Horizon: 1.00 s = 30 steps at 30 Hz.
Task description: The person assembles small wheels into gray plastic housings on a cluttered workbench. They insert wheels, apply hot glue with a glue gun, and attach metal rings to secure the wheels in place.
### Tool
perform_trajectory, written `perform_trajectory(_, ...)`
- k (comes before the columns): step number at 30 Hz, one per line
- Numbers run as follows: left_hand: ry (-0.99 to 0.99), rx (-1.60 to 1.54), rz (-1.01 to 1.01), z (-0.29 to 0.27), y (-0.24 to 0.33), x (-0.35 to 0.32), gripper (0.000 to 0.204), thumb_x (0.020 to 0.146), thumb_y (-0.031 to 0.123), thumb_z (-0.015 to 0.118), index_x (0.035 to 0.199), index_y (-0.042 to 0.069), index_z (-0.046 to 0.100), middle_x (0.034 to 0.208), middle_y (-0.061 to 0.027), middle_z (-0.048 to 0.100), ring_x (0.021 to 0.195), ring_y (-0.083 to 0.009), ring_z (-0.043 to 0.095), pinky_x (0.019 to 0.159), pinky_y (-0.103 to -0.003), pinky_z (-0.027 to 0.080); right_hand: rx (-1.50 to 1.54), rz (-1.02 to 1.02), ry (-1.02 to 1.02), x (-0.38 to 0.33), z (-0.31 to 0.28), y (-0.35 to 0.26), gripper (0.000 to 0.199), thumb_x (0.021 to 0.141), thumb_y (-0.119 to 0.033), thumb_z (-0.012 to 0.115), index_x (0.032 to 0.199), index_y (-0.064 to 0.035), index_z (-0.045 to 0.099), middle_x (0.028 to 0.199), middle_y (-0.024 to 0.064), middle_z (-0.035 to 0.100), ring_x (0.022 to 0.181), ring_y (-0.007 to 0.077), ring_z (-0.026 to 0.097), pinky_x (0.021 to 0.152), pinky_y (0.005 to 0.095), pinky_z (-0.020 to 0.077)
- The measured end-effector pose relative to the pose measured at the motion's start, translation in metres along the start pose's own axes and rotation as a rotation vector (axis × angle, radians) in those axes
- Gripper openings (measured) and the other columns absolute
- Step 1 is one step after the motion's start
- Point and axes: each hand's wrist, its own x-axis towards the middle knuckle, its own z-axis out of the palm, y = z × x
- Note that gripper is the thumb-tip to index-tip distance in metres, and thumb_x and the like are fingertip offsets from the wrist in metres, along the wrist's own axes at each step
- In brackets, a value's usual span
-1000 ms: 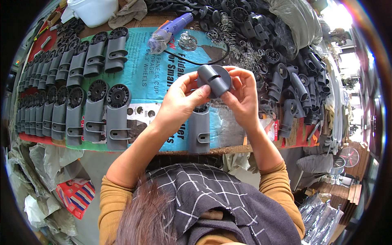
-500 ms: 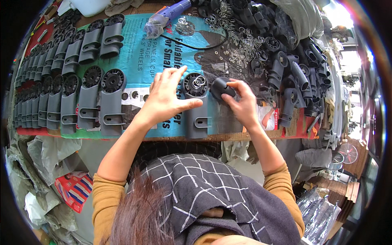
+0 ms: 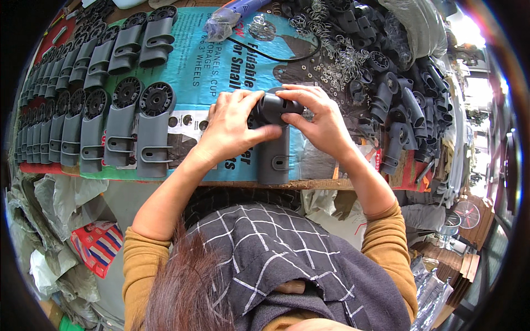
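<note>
A grey plastic tube part with a round head lies in front of me at the table's near edge. Over its head sits a dark round plastic joint piece, which hides the head and the coil spring seen there before. My right hand grips this joint piece from the right, its thumb on the near side and fingers on the far side. From the left, my left hand is curled about the head of the tube part, thumb lying across its near side; its fingertips are partly hidden.
Similar grey tube parts stand in two rows on the left. Loose coil springs and small rings are scattered at the back right, beside a heap of dark joint parts. A purple power tool lies at the back with a black cable.
My right hand has moved left with the joint piece, bringing it onto the tube part's head over the spring. My left hand has closed in on the head from the left.
</note>
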Motion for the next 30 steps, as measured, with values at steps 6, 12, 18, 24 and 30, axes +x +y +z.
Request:
perform_trajectory(6, -0.119, -0.068, 0.019, -0.012, -0.003, 0.015, 0.057, 0.084, 0.04, 0.07, 0.124, 0.002, 0.059, 0.116, -0.018, 0.058, 0.108, -0.0341, 0.054, 0.097, -0.043, 0.042, 0.082, 0.064, -0.141, 0.001, -0.005, 0.014, 0.043, 0.074, -0.007, 0.074, 0.117, -0.0072, 0.067, 0.124, 0.0129, 0.064, 0.115, 0.0282, 0.059, 0.101, 0.0392, 0.0446)
perform_trajectory(12, -0.28, -0.095, -0.161, -0.022, 0.014, 0.025, 0.049, 0.082, 0.031, 0.073, 0.119, 0.0, 0.061, 0.112, -0.0197, 0.059, 0.106, -0.0336, 0.057, 0.094, -0.041, 0.045, 0.362, 0.206, -0.135, -0.004, 0.01, 0.023, 0.034, 0.08, -0.011, 0.073, 0.114, -0.0076, 0.066, 0.12, 0.0124, 0.065, 0.119, 0.0271, 0.057, 0.097, 0.0374, 0.047)
perform_trajectory(18, -0.456, -0.096, -0.26, -0.033, 0.028, 0.045, 0.055, 0.079, 0.031, 0.076, 0.119, -0.003, 0.06, 0.108, -0.0184, 0.063, 0.102, -0.0255, 0.061, 0.089, -0.036, 0.049, 0.475, 0.156, 0.021, -0.019, 0.036, 0.03, 0.038, 0.084, -0.013, 0.071, 0.119, -0.0073, 0.059, 0.133, 0.0148, 0.054, 0.121, 0.0297, 0.055, 0.103, 0.0375, 0.0431)
perform_trajectory(24, -0.562, -0.324, -0.711, -0.027, 0.042, 0.075, 0.048, 0.088, 0.049, 0.068, 0.103, 0.004, 0.064, 0.089, -0.0008, 0.062, 0.079, -0.005, 0.055, 0.076, -0.021, 0.047, 0.668, 0.063, 0.121, -0.035, 0.048, 0.048, 0.035, 0.086, -0.007, 0.069, 0.118, -0.007, 0.056, 0.132, 0.0132, 0.055, 0.121, 0.0269, 0.055, 0.101, 0.0365, 0.0441)
perform_trajectory(30, -0.497, -0.661, -0.834, -0.026, 0.056, 0.063, 0.026, 0.083, 0.028, 0.076, 0.097, 0.01, 0.066, 0.083, 0.0042, 0.061, 0.074, -0.0037, 0.053, 0.064, -0.017, 0.039, 0.977, 0.123, 0.2, -0.043, 0.045, 0.036, 0.06, 0.08, -0.004, 0.076, 0.129, -0.0068, 0.041, 0.135, 0.0141, 0.049, 0.121, 0.0212, 0.051, 0.103, 0.0362, 0.0424)
